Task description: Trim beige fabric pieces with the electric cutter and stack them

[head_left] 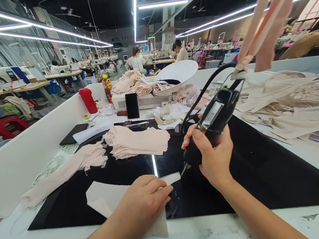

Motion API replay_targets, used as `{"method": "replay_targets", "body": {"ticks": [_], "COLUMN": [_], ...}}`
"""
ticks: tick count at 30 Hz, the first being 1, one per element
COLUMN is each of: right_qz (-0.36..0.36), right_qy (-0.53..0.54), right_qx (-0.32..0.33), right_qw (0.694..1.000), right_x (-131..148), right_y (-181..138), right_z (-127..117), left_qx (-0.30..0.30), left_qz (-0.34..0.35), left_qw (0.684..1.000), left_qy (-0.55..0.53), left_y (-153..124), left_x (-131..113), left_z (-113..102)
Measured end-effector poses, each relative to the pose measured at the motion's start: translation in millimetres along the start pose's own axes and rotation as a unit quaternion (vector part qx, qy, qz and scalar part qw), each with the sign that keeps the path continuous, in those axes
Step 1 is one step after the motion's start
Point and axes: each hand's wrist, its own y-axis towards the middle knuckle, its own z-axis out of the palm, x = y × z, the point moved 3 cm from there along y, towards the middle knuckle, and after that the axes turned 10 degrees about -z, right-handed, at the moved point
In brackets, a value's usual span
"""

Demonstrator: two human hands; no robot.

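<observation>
My right hand (215, 155) grips a black corded hand tool (215, 116). Its thin metal tip points down at the end of a narrow whitish strip (173, 178). Pale fabric strips (267, 17) tied to the tool's top hold it from above. My left hand (147, 198) lies flat, fingers close together, over the strip and a pale fabric piece (105, 196), pressing them on the glossy black board (265, 175). Part of the fabric hides beneath that hand. Behind it lie a stack of pale pink cut pieces (138, 139) and a longer pink bundle (70, 170).
A phone (132, 105) leans on a white basket (144, 99) heaped with fabric. A red cup (88, 100) and a bottle (107, 88) stand left of it. Beige fabric (302, 101) spreads at right. A low white wall (31, 152) edges the table; people sit beyond.
</observation>
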Motion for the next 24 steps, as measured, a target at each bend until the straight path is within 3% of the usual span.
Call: {"method": "replay_targets", "body": {"ticks": [9,14,24], "right_qz": [0.008,0.005,0.01], "right_qy": [-0.012,-0.027,-0.017], "right_qx": [0.011,0.013,0.012], "right_qw": [1.0,1.0,1.0], "right_x": [-4.1,-2.0,-0.6], "right_y": [-11.9,-12.6,-11.3], "right_z": [2.6,3.0,3.9], "left_qx": [0.039,0.06,0.04], "left_qz": [-0.069,-0.089,-0.103], "left_qw": [0.996,0.993,0.993], "left_qy": [0.051,0.051,0.05], "left_y": [45.8,49.8,47.8], "left_x": [9.1,10.6,12.9], "left_z": [29.0,38.0,43.1]}}
